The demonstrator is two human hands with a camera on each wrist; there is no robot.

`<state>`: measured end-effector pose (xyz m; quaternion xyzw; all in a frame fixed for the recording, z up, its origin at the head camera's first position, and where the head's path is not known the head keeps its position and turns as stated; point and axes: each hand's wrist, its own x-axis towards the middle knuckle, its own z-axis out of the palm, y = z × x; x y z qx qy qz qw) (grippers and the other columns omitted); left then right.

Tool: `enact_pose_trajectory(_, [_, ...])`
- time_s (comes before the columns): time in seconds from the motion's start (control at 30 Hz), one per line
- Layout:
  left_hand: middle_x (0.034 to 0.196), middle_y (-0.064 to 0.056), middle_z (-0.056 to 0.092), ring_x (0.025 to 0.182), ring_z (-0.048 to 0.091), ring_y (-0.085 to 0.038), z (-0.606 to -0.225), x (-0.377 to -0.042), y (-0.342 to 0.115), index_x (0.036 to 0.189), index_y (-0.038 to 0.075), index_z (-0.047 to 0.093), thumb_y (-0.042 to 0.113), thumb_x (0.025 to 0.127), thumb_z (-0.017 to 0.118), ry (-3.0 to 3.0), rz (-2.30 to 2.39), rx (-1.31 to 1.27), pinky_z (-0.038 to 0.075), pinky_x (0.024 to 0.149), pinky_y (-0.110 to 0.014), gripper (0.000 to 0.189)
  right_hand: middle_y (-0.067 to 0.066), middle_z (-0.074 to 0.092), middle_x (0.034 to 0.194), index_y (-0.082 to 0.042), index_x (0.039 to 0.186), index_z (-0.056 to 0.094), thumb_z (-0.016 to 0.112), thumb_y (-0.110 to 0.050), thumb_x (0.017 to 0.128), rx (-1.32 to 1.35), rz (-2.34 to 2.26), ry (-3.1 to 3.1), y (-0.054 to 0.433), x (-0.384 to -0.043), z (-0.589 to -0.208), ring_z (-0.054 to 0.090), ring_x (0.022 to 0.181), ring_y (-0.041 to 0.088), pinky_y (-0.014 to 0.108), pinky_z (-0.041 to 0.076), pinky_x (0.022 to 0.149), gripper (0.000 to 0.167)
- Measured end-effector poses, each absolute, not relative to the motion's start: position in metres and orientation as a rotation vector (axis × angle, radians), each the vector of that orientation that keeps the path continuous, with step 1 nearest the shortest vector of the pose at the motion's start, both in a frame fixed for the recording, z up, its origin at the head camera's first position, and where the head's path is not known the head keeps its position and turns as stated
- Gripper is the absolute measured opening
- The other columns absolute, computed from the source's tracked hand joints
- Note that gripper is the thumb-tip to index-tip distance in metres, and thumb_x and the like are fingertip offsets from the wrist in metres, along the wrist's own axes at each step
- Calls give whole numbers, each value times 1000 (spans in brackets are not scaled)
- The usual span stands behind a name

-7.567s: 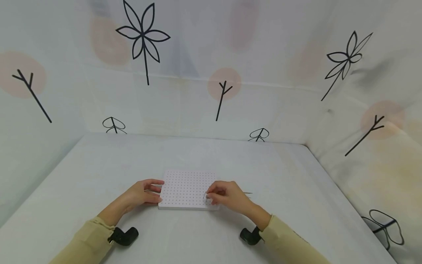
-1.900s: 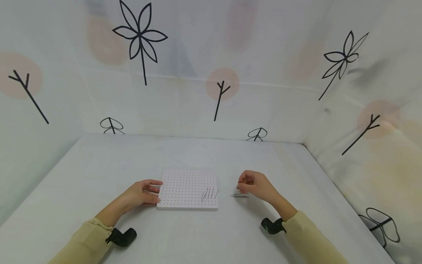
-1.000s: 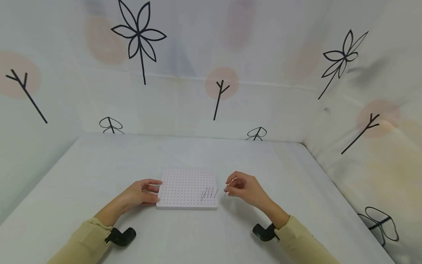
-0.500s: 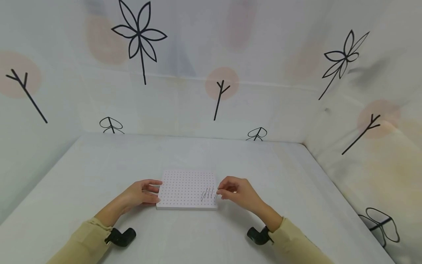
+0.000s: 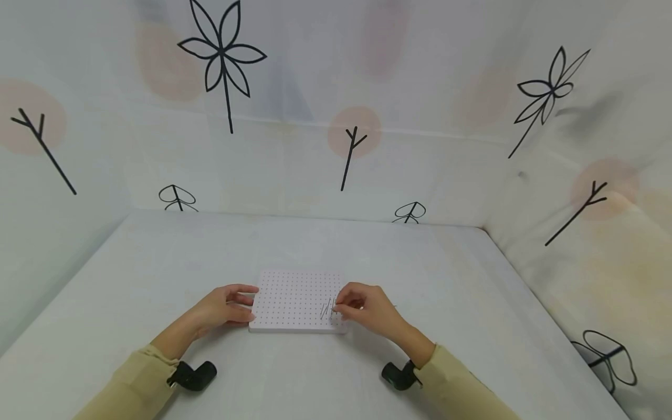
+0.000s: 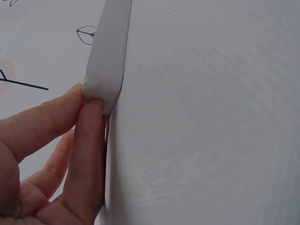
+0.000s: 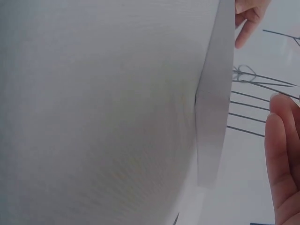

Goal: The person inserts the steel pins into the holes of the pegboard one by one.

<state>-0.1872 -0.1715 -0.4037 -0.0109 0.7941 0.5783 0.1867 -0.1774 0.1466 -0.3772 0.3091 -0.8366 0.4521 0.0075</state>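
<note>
A white pegboard (image 5: 294, 300) with rows of small holes lies on the table. My left hand (image 5: 226, 308) rests its thumb and fingertips against the board's left edge; the left wrist view shows two fingertips (image 6: 96, 110) at the board's corner. My right hand (image 5: 367, 306) is over the board's right side, thumb and index finger pinching a thin metal pin, mostly hidden by the fingers. Several thin dark pins (image 5: 324, 311) stand in the board beside these fingertips, some leaning. From the side, the right wrist view shows standing pins (image 7: 248, 104) reaching toward my fingers (image 7: 279, 145).
A loose pin's tip (image 5: 396, 305) shows on the table behind my right hand. Black wrist cameras (image 5: 194, 376) hang below both cuffs. Patterned cloth walls (image 5: 294, 116) rise behind the white table (image 5: 210, 245) and at its sides.
My right hand went from the board to the loose pins at the right, then came back left with one pin, now over the pegboard. The left hand stayed at the left edge.
</note>
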Motion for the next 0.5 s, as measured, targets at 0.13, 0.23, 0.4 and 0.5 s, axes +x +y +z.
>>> enact_pose_trajectory(0.13, [108, -14, 55, 85, 59, -21, -403, -187, -172, 129, 0, 50, 0, 75, 74, 2238, 1625, -24, 53, 74, -33, 59, 6, 67, 77, -8, 86, 63, 69, -5, 83, 1013, 1425, -2606, 148, -184, -387, 58, 64, 8, 23, 50, 59, 7])
enact_pose_trajectory(0.23, [109, -14, 55, 86, 59, -21, -402, -186, -172, 129, 0, 50, 0, 75, 74, 2237, 1626, -27, 53, 74, -33, 59, 6, 67, 79, -8, 86, 64, 69, -7, 84, 1032, 1449, -2609, 147, -184, -387, 59, 64, 9, 24, 51, 60, 6])
enact_pose_trajectory(0.4, [109, -14, 55, 85, 59, -21, -403, -187, -172, 129, 0, 50, 0, 75, 74, 2236, 1626, -39, 53, 74, -33, 59, 6, 67, 81, -8, 85, 64, 69, -3, 83, 1001, 1447, -2648, 145, -183, -385, 59, 65, 11, 24, 52, 61, 7])
enact_pose_trajectory(0.5, [109, -14, 55, 85, 59, -21, -404, -187, -172, 129, 0, 50, 0, 75, 74, 2237, 1625, -32, 53, 75, -33, 59, 6, 67, 82, -7, 85, 63, 69, -1, 82, 982, 1435, -2664, 144, -182, -384, 59, 65, 12, 24, 52, 61, 9])
